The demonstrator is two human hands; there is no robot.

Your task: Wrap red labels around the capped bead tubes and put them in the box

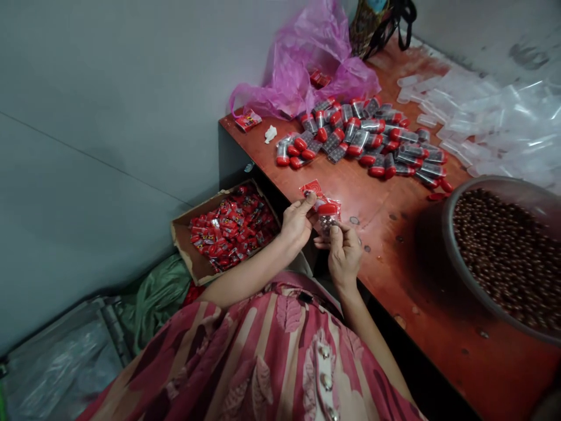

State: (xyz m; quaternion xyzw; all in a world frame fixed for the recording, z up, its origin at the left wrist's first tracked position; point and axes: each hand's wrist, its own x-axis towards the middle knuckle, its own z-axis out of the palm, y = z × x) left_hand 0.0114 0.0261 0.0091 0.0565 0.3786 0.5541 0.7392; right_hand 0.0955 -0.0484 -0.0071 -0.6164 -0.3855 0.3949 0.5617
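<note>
Both hands meet over the near edge of the red table. My right hand [345,251] grips a small clear bottle [328,220] with a red cap, dark round balls showing inside. The bottle stands roughly upright, cap up. My left hand [299,221] pinches a red printed plastic wrapper [312,188] between thumb and finger, close against the cap. More of the wrapper shows behind the bottle; whether the bottle is inside it I cannot tell. Beyond the hands lies a heap of filled red-capped bottles [359,137].
A large tub [447,234] of brown balls stands at the right. Clear empty tubes [473,111] are piled at the back right. A pink plastic bag [302,52] lies against the wall. Below left, a cardboard box [180,231] holds many red packets.
</note>
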